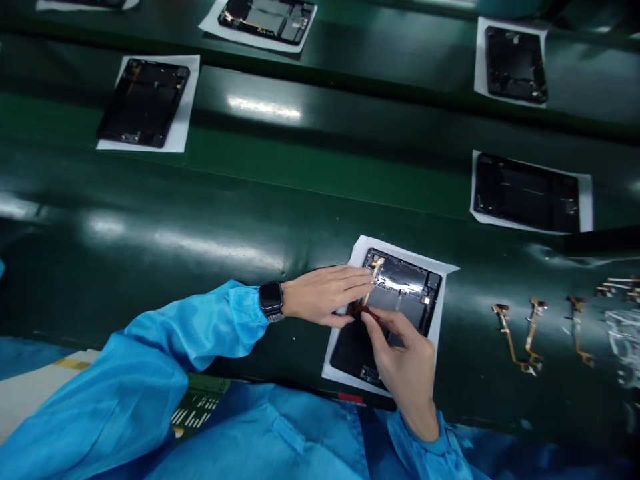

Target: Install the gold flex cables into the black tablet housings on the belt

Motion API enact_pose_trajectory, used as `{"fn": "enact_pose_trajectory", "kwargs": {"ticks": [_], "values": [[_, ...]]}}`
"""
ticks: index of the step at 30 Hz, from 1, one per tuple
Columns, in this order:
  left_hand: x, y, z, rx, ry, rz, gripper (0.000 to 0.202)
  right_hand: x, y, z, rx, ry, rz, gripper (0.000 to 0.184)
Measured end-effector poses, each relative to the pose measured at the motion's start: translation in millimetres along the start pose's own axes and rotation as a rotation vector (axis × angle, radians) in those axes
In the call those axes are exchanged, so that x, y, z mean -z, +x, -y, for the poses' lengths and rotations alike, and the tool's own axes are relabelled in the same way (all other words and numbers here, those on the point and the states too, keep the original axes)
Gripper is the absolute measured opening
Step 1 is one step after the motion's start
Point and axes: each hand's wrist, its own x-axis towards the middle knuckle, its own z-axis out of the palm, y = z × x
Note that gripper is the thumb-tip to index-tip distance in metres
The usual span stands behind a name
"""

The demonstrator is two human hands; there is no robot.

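Observation:
An opened tablet (pixel 410 303) lies on a white sheet (pixel 327 368) in front of me, its inner parts and a shiny silver area facing up. My left hand (pixel 327 293) reaches in from the left, fingers stretched out over the tablet's left edge. At its upper left an orange flex cable (pixel 379 263) shows beside my left fingertips. My right hand (pixel 406 347) is over the middle of the tablet, thumb and fingers pinched on a dark reddish-brown piece (pixel 369 313). My fingers hide much of that piece, so its kind is unclear.
On the green bench to the right lie several loose flex cables (pixel 511 339), with a cluster of clear plastic pieces (pixel 623 343) past them. More opened tablets on white sheets rest farther back, including one at the left (pixel 145 103) and one at the right (pixel 527 193).

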Motion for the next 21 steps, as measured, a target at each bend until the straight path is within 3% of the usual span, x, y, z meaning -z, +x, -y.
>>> {"fn": "enact_pose_trajectory", "kwargs": {"ticks": [5, 12, 15, 21], "values": [[-1.6, 0, 1, 0.002, -0.001, -0.003, 0.06, 1, 2, 4, 0.122, -0.114, 0.026, 0.012], [-0.6, 1, 1, -0.007, -0.025, -0.003, 0.062, -3, 18, 17, 0.276, -0.445, 0.119, 0.018], [0.1, 0, 1, 0.0, -0.026, -0.019, 0.064, 4, 22, 17, 0.265, -0.435, 0.15, 0.019], [-0.4, -1, 1, -0.008, -0.019, -0.011, 0.065, 14, 16, 6, 0.199, -0.382, 0.088, 0.019]]}}
